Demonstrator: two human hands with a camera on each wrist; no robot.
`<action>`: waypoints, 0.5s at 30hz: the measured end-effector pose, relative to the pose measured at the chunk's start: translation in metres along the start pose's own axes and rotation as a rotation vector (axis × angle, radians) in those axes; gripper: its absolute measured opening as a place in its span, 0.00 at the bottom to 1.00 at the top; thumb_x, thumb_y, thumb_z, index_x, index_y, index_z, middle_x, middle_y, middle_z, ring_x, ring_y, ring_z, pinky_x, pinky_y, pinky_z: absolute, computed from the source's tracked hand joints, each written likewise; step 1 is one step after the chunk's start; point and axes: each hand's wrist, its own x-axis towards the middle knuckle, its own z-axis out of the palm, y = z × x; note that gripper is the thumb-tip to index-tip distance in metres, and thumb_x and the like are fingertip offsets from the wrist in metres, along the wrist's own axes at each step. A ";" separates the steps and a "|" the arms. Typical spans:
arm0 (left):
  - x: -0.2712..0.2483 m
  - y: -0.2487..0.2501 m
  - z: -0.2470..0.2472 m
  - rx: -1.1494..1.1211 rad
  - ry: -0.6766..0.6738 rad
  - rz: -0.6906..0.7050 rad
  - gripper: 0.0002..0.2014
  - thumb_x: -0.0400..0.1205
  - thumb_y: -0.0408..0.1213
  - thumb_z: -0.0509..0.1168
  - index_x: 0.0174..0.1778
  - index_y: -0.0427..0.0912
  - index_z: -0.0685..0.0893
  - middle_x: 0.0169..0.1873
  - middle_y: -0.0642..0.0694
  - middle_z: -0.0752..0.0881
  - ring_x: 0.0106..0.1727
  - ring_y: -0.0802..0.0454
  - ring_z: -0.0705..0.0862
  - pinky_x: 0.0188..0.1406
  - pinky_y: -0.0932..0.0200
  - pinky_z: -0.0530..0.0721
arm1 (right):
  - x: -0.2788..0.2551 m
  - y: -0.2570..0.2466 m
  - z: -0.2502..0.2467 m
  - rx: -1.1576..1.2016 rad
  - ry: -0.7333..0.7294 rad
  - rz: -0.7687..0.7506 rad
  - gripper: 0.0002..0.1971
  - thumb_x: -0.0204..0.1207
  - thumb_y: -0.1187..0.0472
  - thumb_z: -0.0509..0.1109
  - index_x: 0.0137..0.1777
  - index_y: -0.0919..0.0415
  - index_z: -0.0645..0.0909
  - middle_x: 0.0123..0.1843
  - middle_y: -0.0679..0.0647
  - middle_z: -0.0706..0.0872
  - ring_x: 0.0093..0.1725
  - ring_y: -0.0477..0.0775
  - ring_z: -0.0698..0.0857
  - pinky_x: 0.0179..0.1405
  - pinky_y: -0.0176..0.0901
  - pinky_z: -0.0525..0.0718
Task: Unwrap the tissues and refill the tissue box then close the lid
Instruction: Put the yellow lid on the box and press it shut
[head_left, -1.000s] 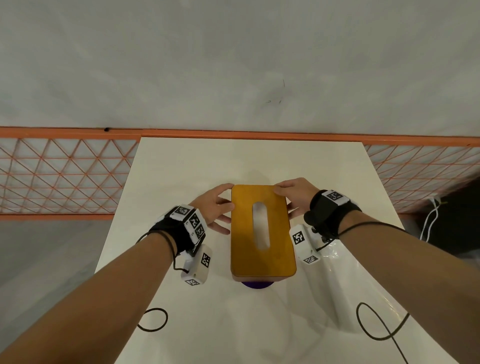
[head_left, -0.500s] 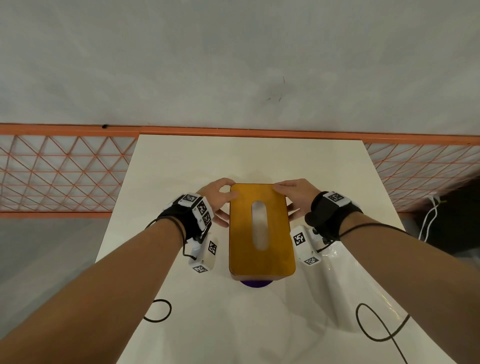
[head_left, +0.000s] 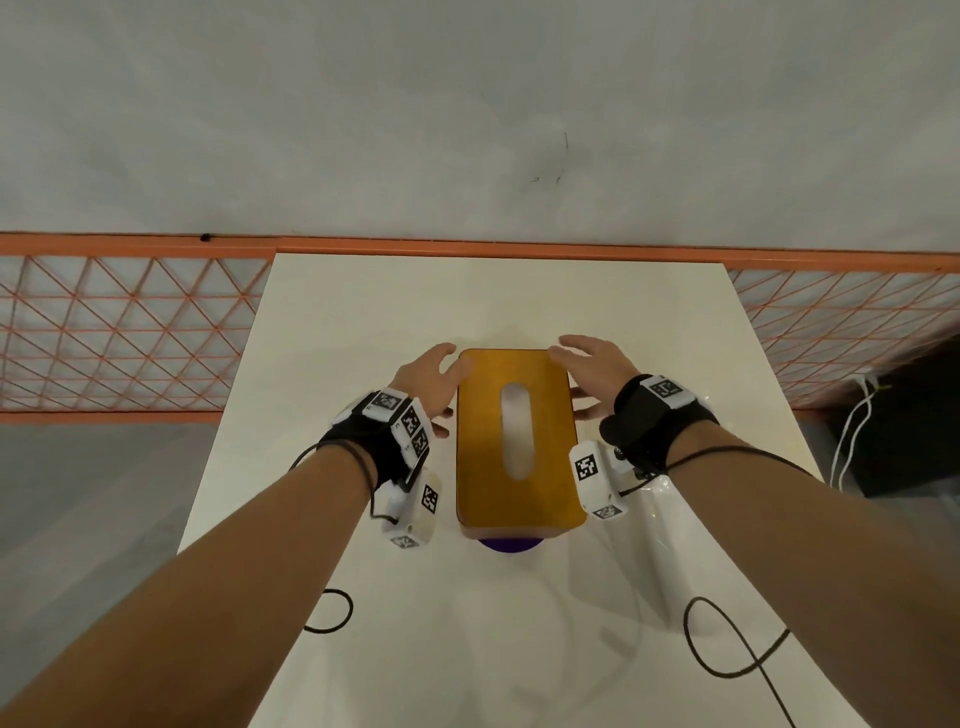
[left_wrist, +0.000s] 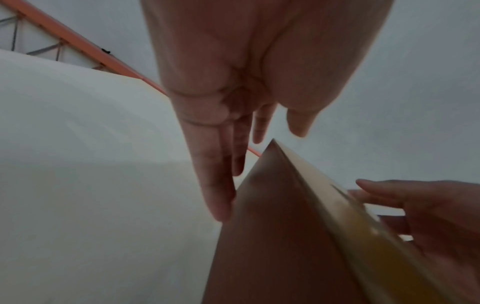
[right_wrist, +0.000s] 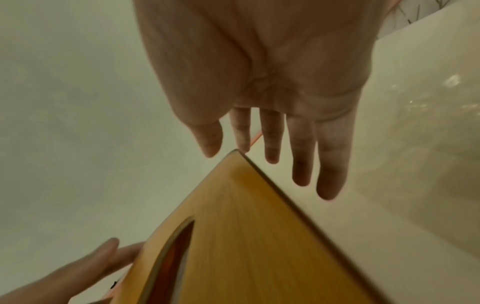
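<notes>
Tissue box (head_left: 517, 441) is sitting mid-table (head_left: 363, 322), long axis running away from the person. Wooden lid (head_left: 498, 499) is lying flat on top, closed, oval slot (head_left: 516, 430) facing up. Something purple (head_left: 509, 545) is peeking out under the near end; can't tell what it is.

Left hand (head_left: 428, 382) is hanging released at the box's far-left corner, fingers straight and relaxed, grasping nothing. In the left wrist view the fingers (left_wrist: 221, 185) are lying right along the box's side wall; contact is unclear through the blur.

Right hand (head_left: 592, 369) is hovering at the far-right corner, also released, fingers (right_wrist: 301, 148) spread and extended just clear of the lid edge, holding nothing.

Clear plastic wrap (head_left: 670, 551) is lying on the table to the right of the box, under the right forearm. Black cables (head_left: 727, 654) are trailing across the near table. Orange mesh fence (head_left: 119, 332) is running behind the table.
</notes>
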 end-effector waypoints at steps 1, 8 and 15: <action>-0.007 -0.006 0.000 0.023 -0.017 0.012 0.32 0.81 0.60 0.60 0.81 0.57 0.63 0.69 0.44 0.78 0.58 0.40 0.86 0.49 0.39 0.90 | -0.005 0.005 -0.001 0.003 0.021 -0.025 0.28 0.79 0.45 0.68 0.79 0.49 0.70 0.76 0.55 0.76 0.67 0.62 0.80 0.64 0.63 0.84; -0.069 -0.077 0.026 -0.026 -0.213 0.001 0.62 0.58 0.67 0.78 0.83 0.66 0.45 0.84 0.52 0.60 0.75 0.44 0.75 0.71 0.41 0.77 | -0.073 0.074 0.013 -0.003 -0.180 -0.102 0.49 0.62 0.34 0.79 0.81 0.48 0.64 0.77 0.46 0.76 0.74 0.53 0.77 0.69 0.56 0.81; -0.084 -0.085 0.044 -0.094 -0.215 0.108 0.54 0.68 0.47 0.81 0.84 0.59 0.53 0.76 0.53 0.74 0.73 0.51 0.76 0.69 0.49 0.81 | -0.098 0.089 0.022 0.051 -0.265 -0.165 0.39 0.71 0.59 0.80 0.80 0.51 0.66 0.63 0.41 0.82 0.59 0.39 0.82 0.44 0.31 0.85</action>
